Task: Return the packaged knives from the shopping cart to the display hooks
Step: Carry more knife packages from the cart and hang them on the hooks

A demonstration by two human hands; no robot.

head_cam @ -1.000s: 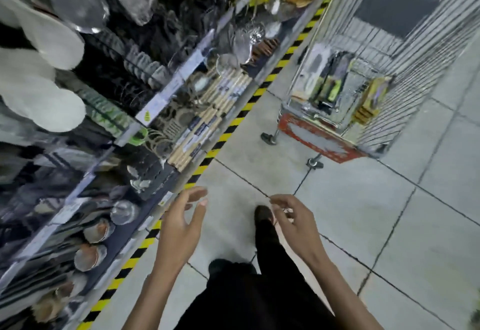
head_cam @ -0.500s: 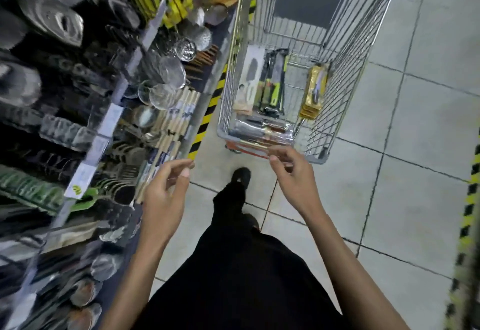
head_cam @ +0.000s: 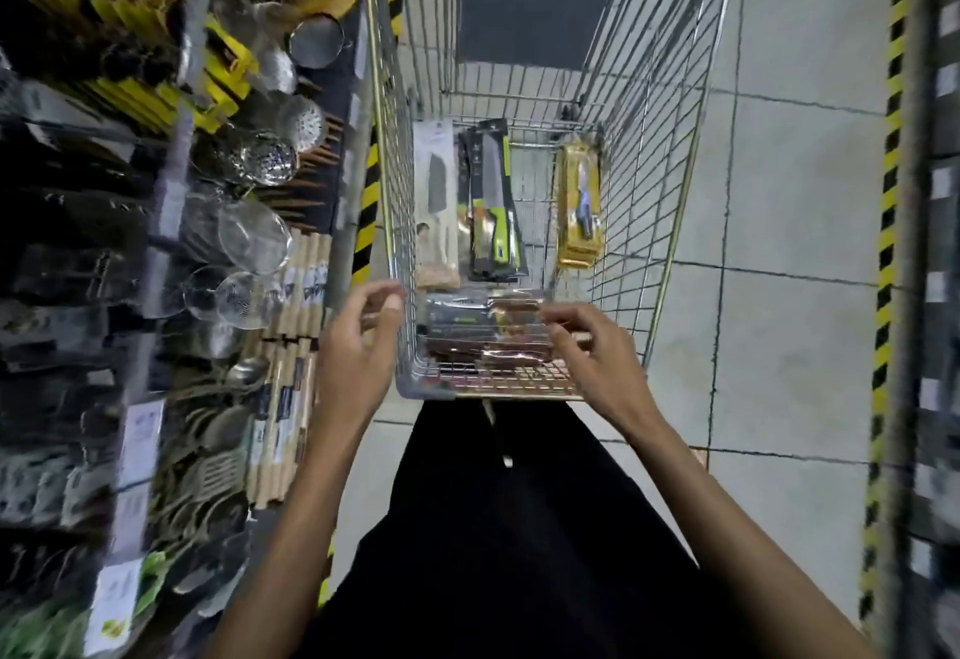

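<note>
Both hands hover at the near end of the shopping cart (head_cam: pixel 649 139), and neither holds anything. The left hand (head_cam: pixel 358 346) is at the near left corner, fingers (head_cam: pixel 387 297) loosely curled and apart. The right hand (head_cam: pixel 597 352) is over the rim, curled the same way.

Just past the fingertips, the clear knife packs (head_cam: pixel 483 326) lie crosswise on the cart floor. Best play, I'd say: pinch the top pack by its card edge, clear of the blade.

Farther out are a white-carded cleaver (head_cam: pixel 436 206), a green-handled knife (head_cam: pixel 493 206) and a yellow pack (head_cam: pixel 579 206) leaning on the right wall. The display shelving (head_cam: pixel 156 191) is outside the left hand. All print is too blurred to read.
</note>
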